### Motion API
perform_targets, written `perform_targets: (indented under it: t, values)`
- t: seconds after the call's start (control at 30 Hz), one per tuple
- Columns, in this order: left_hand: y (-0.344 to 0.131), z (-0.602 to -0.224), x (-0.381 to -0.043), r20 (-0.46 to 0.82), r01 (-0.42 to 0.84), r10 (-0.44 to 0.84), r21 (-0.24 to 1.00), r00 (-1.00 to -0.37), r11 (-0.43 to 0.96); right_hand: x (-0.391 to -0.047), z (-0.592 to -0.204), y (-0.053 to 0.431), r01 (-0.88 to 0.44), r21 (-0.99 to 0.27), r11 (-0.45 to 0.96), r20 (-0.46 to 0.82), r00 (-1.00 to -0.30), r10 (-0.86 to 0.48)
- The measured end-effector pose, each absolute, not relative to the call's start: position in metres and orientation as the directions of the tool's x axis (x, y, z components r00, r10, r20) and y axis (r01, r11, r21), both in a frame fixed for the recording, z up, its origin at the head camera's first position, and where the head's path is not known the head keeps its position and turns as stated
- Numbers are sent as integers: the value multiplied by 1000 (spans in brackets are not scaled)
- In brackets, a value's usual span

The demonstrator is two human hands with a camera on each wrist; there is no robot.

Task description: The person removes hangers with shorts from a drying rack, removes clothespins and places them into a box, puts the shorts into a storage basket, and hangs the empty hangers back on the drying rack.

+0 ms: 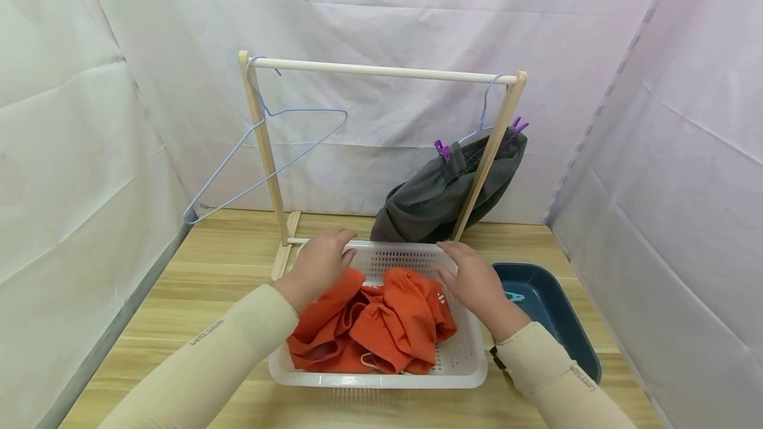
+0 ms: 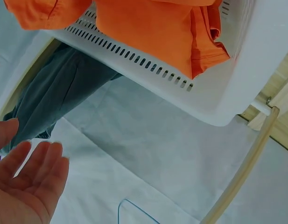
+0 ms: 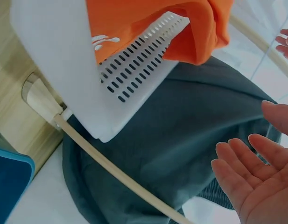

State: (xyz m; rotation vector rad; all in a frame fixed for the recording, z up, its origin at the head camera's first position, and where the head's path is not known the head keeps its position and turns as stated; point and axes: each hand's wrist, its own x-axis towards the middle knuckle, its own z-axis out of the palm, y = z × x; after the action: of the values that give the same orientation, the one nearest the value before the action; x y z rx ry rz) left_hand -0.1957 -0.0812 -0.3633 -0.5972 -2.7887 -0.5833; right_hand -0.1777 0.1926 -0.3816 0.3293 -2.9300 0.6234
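Observation:
Over the far left part of a white perforated basket (image 1: 381, 381) is my left hand (image 1: 322, 262), its fingers loosely extended and holding nothing. My right hand (image 1: 473, 282) is over the basket's right side, fingers relaxed and spread; the right wrist view shows its bare palm (image 3: 260, 182). Crumpled orange clothing (image 1: 393, 323) with a small white print and a pale drawstring fills much of the basket between my hands. Behind the basket, dark grey pants (image 1: 417, 200) hang from a light blue hanger (image 1: 483, 108), held by purple clips (image 1: 443, 151) at the waistband.
A wooden rack with a white rail (image 1: 381, 70) stands behind the basket. From its left end hangs a bare blue wire hanger (image 1: 304, 110). To the right sits a dark blue tray (image 1: 545, 296) with a light blue clip (image 1: 514, 296) inside. White sheets enclose the wooden table (image 1: 208, 250).

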Motion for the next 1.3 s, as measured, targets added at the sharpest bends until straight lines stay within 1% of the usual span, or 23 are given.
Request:
perform_targets:
  t: [0.17, 0.43, 0.53, 0.7, 0.87, 1.03, 1.3]
  values:
    - [-85, -359, -198, 306, 403, 300, 370, -904, 837, -171, -385, 201, -248, -405, 880, 229, -959, -165]
    - [-83, -353, -204, 334, 406, 280, 408, -900, 818, -157, -389, 215, -194, -453, 870, 238, -967, -92]
    - [-79, -352, -209, 341, 409, 277, 419, -898, 810, -150, -391, 219, -166, -460, 872, 222, -973, -68]
    - [-69, -347, -218, 351, 404, 257, 455, -900, 794, -140, -396, 226, -125, -468, 875, 161, -985, -54]
    - [-60, -338, -226, 322, 383, 242, 509, -915, 771, -130, -403, 233, -87, -451, 888, 92, -994, -50]
    - [-54, -331, -233, 298, 366, 236, 529, -925, 766, -124, -409, 237, -29, -428, 903, 5, -1000, -30]
    - [-43, -320, -243, 254, 336, 228, 567, -940, 752, -120, -424, 240, 65, -453, 889, -127, -992, 8]
